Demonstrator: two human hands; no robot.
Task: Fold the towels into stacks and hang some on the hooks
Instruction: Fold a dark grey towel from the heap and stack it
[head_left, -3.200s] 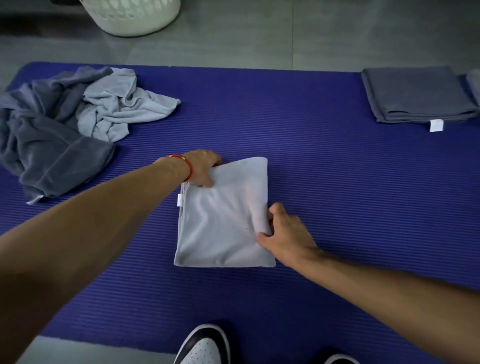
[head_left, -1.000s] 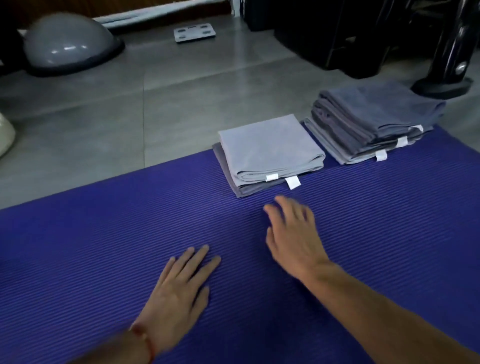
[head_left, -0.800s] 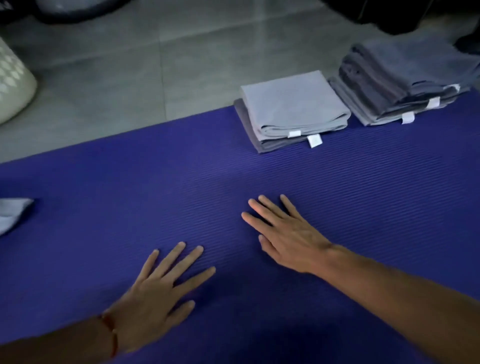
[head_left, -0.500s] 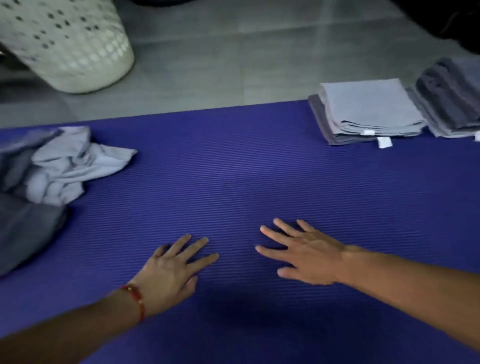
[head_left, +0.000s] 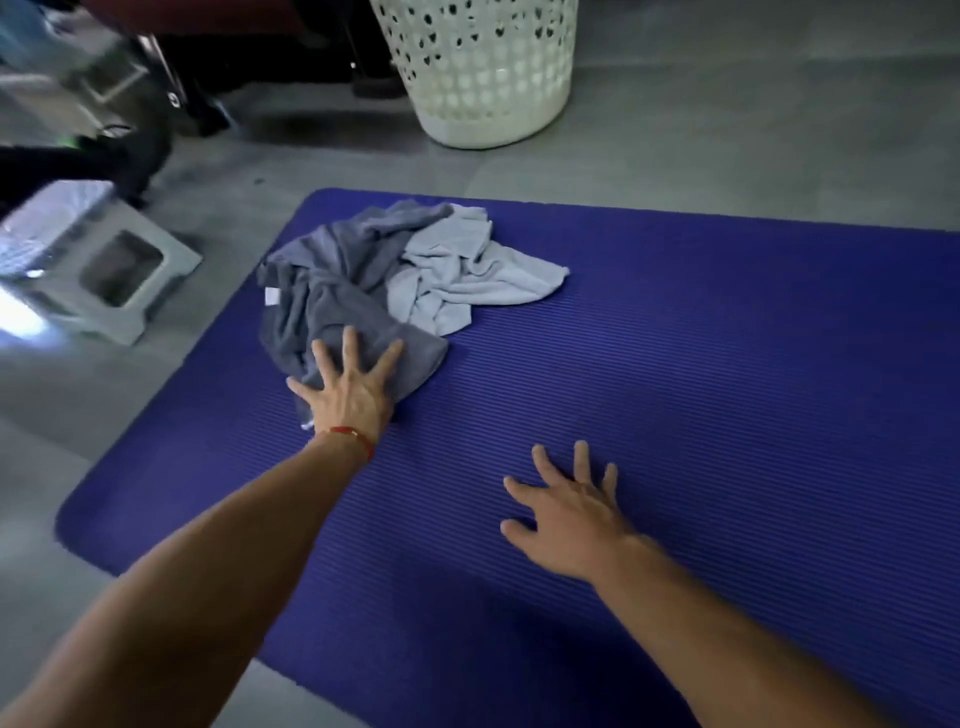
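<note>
Two towels in view, both crumpled, heaped together near the mat's (head_left: 727, 364) far left corner. Dark grey towel (head_left: 332, 291) on the left side of the heap, white tag showing on its left edge. Light grey towel (head_left: 467, 275) on the right side, touching and partly overlapping the dark one. Neither folded. No stacks or hooks in frame.

Two hands, both bare. Left hand (head_left: 353, 389) flat on the near edge of the dark grey towel, fingers straight and spread, palm down, nothing clamped. Red band (head_left: 356, 436) on that wrist. Right hand (head_left: 571, 514) palm down on bare mat, fingers spread and apart, holding nothing, well clear of both towels, nearer the mat's near edge than the heap.

One mat: blue, ribbed, lying on grey tiled floor (head_left: 727, 130), rounded corners visible far left and near left. Carries the towel heap and both hands.

One basket (head_left: 478, 67): white, perforated wall, upright on the floor beyond the mat's far edge, apart from it. Rim cut off by the top of frame, contents cannot be told.

One step stool (head_left: 109, 270): pale, on the floor left of the mat, blurred. Handle cutout in its side.

Dark furniture or equipment at the far left, too blurred and dim to identify.
</note>
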